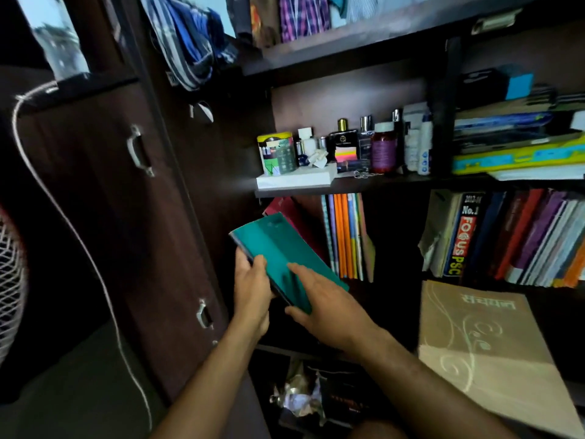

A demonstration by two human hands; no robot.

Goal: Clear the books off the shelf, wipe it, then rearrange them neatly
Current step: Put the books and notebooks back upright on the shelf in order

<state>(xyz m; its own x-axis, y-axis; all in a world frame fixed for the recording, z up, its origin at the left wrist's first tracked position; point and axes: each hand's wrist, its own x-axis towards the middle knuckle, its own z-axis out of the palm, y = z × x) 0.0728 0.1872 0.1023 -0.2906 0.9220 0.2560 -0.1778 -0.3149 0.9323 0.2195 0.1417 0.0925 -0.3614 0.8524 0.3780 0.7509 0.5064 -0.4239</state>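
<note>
— From where is the scene viewed?

— One wide-angle view is given, taken from the head and aimed forward and down into an open cupboard (133, 217). Both forearms are seen entering from the bottom edge, so the hands are caught at arm's length.

— How near are the shelves set?

— Close. The books (506, 239) on the middle shelf are seen almost level, the bottles (364, 147) above are seen from slightly below, and a tan book (481, 353) at lower right is looked down on. Straight lines are bent near the frame edges. No second view is provided, so nothing is shared.
</note>
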